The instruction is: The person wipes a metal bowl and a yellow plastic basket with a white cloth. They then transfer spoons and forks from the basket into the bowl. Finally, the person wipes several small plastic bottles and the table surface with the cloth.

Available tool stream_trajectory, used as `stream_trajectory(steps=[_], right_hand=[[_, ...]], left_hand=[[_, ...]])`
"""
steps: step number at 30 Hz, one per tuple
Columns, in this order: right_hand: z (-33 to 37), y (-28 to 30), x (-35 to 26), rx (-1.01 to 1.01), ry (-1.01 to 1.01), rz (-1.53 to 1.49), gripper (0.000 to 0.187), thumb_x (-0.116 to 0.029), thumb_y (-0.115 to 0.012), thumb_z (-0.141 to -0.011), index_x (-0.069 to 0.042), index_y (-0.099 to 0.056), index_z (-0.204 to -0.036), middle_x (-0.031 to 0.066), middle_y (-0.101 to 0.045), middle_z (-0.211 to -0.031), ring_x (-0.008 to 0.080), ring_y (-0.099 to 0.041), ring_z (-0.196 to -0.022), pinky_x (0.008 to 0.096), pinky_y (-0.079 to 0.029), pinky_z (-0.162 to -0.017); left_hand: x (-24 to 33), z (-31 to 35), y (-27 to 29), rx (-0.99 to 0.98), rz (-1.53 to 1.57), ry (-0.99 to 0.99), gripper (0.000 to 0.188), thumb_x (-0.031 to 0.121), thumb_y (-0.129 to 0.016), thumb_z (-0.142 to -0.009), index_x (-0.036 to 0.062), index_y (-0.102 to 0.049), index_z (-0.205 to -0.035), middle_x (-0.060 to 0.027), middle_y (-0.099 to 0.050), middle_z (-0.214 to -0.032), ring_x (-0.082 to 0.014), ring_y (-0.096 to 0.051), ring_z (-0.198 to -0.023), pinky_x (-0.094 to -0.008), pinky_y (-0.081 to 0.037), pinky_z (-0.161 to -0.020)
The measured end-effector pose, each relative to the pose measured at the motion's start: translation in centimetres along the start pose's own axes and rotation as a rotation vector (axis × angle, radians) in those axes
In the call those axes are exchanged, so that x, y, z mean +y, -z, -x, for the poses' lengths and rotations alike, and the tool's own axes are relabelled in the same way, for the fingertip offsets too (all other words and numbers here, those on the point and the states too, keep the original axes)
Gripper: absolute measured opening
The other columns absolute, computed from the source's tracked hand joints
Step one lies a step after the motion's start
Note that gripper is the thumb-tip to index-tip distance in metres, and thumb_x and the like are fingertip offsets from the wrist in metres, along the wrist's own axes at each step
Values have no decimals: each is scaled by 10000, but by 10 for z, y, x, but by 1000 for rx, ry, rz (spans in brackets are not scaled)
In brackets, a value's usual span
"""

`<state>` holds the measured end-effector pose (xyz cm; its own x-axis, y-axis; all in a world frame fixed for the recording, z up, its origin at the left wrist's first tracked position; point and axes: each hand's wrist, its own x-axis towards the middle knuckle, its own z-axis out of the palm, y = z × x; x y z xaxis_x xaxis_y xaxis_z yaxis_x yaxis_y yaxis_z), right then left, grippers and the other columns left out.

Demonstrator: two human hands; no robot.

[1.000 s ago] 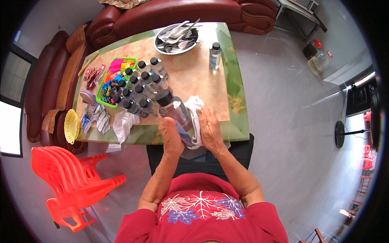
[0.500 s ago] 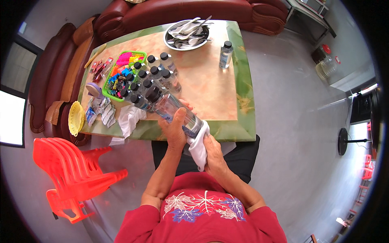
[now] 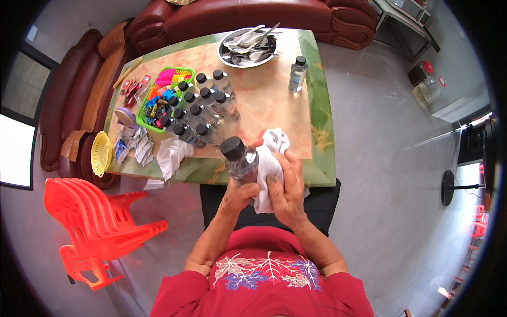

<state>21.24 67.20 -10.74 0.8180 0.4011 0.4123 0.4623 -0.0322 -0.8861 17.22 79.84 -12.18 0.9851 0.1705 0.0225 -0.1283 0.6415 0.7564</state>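
A clear bottle with a black cap (image 3: pixel 240 160) is held tilted over the table's near edge, its cap toward the far left. My left hand (image 3: pixel 238 196) is closed around its lower left side, thumb across the front. A white cloth (image 3: pixel 270 170) wraps the bottle's right side, and my right hand (image 3: pixel 288 189) grips the cloth against it. The cloth hides the bottle's base. Beyond my hands, several similar black-capped bottles (image 3: pixel 203 113) stand in a cluster on the table. One more bottle (image 3: pixel 298 74) stands apart near the right edge.
On the green-bordered table (image 3: pixel 322 134) are a metal bowl of spoons (image 3: pixel 248 64), a green basket of colourful small items (image 3: pixel 141 117), small packets (image 3: pixel 141 145), another white cloth (image 3: pixel 172 157) and a yellow basket (image 3: pixel 101 154). Stacked red plastic chairs (image 3: pixel 90 219) stand left; brown sofas (image 3: pixel 253 20) lie beyond.
The bottle has come nearer to me and to the right, and stands more upright. The cloth has moved from its base up around its side, with my right hand higher.
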Motion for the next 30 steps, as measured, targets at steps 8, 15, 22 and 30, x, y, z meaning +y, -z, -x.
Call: stream_trajectory(steps=[8, 15, 22, 30], right_hand=[[-25, -6, 18, -219, -374, -355, 325, -244, -443, -984, 24, -546, -1134, 119, -529, -989, 195, -511, -940, 289, -410, -846], [29, -34, 54, 7, -693, -472, 374, -353, -429, -978, -41, -547, -1149, 52, -592, -873, 138, -573, -730, 240, -474, -594], [45, -21, 45, 25, -1141, -1072, 457, -454, -392, -964, -68, -548, -1154, 57, -622, -859, 134, -594, -655, 274, -463, -439], [46, 27, 72, -277, -974, -656, 277, -264, -516, -957, -17, -590, -1057, -4, -603, -814, 44, -518, -668, 220, -443, -584]], left_hand=[[-7, 3, 3, 113, -63, -201, 1007, 184, -829, -650, 79, -225, -1448, -61, -431, -1286, -163, -474, -1147, -331, -411, -959], [1, -11, 1, 190, -83, -251, 855, 192, -773, -658, 71, -294, -1356, -208, -499, -1271, -299, -524, -1160, -398, -444, -945], [-8, -20, 0, 283, -341, -236, 813, 172, -737, -711, 56, -267, -1364, -148, -604, -943, -246, -643, -787, -363, -537, -719], [-37, -42, 26, 314, -246, -183, 653, 122, -643, -785, 0, -337, -1349, -119, -603, -944, -225, -620, -828, -360, -505, -746]])
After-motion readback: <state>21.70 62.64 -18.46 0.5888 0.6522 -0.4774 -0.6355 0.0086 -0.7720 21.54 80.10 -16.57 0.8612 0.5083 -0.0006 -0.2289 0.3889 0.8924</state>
